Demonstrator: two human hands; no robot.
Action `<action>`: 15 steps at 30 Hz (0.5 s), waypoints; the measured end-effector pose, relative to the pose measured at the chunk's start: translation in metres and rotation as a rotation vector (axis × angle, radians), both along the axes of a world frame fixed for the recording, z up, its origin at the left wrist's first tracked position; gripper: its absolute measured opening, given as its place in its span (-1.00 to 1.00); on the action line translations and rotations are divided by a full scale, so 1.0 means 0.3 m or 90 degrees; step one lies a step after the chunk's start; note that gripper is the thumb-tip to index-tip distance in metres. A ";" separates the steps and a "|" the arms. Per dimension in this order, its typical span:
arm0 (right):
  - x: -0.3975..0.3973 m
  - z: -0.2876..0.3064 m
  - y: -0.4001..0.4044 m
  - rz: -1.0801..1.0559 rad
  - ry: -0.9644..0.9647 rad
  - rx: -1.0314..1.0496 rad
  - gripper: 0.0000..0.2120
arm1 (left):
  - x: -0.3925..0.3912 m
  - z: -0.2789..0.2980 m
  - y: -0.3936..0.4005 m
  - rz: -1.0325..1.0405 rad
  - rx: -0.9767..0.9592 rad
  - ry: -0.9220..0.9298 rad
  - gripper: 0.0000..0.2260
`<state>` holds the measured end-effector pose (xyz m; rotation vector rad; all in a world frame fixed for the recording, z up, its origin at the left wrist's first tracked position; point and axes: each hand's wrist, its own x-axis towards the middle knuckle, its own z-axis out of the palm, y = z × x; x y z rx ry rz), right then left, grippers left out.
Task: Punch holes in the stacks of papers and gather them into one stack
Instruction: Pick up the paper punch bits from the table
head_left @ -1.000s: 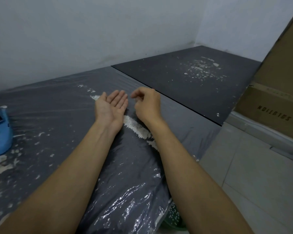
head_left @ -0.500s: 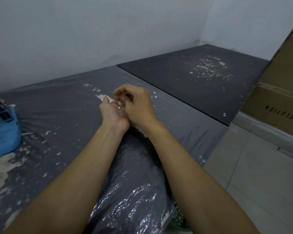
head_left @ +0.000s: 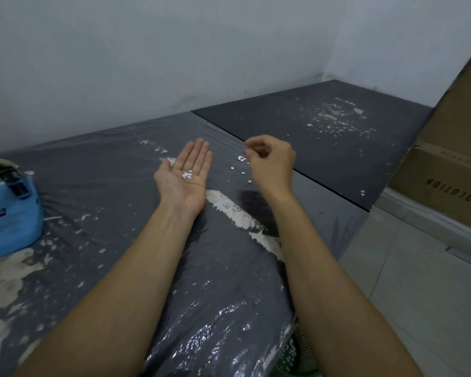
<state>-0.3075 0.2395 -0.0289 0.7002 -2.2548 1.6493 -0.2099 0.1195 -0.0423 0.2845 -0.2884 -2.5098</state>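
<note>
My left hand [head_left: 184, 186] lies palm up and flat over the dark table [head_left: 114, 202], with a few small white paper bits [head_left: 187, 174] in the palm. To its right, my right hand [head_left: 273, 165] hovers with its fingers curled and thumb close to the index fingertip; nothing shows between them. More paper bits [head_left: 241, 158] lie scattered on the table just left of that hand. A blue hole punch [head_left: 10, 213] stands at the left edge, cut off by the frame. No paper stack is in view.
Wrinkled clear plastic film covers the table, which has worn white patches [head_left: 237, 210]. A second dark table [head_left: 318, 137] adjoins at the far right. A cardboard box [head_left: 443, 170] stands at the right over the tiled floor [head_left: 419, 295]. White walls close the back.
My right hand left my left palm, where it had been touching, and moved right over the scattered bits. The left palm now shows open with paper bits in it.
</note>
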 end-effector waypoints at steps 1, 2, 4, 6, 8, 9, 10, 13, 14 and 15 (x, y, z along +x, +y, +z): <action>-0.026 -0.004 0.012 -0.026 -0.031 0.056 -0.80 | 0.001 -0.001 0.000 -0.003 -0.007 -0.003 -0.45; -0.048 -0.006 0.019 -0.043 -0.057 0.106 -0.78 | 0.000 -0.001 0.003 -0.007 -0.015 -0.008 -0.45; -0.080 0.005 0.017 -0.054 -0.089 0.174 -0.74 | -0.005 -0.004 0.008 -0.016 -0.028 -0.021 -0.45; -0.099 0.010 0.002 -0.046 -0.108 0.243 -0.69 | -0.005 -0.006 0.009 -0.019 -0.034 -0.026 -0.45; -0.104 -0.005 -0.011 -0.031 -0.108 0.314 -0.65 | -0.002 -0.008 0.003 -0.022 -0.035 -0.024 -0.45; -0.101 -0.015 -0.015 -0.020 -0.095 0.346 -0.65 | -0.001 -0.010 0.000 -0.024 -0.035 -0.024 -0.45; -0.094 -0.025 -0.015 -0.004 -0.077 0.377 -0.66 | 0.000 -0.011 -0.003 -0.027 -0.035 -0.024 -0.45; -0.085 -0.027 0.002 0.037 -0.041 0.399 -0.61 | -0.003 -0.010 -0.008 -0.031 -0.035 -0.023 -0.45; -0.086 -0.022 0.010 0.038 -0.043 0.377 -0.58 | -0.004 -0.011 -0.010 -0.031 -0.035 -0.025 -0.45; -0.089 -0.018 0.016 0.034 -0.041 0.354 -0.56 | -0.005 -0.010 -0.010 -0.032 -0.035 -0.028 -0.45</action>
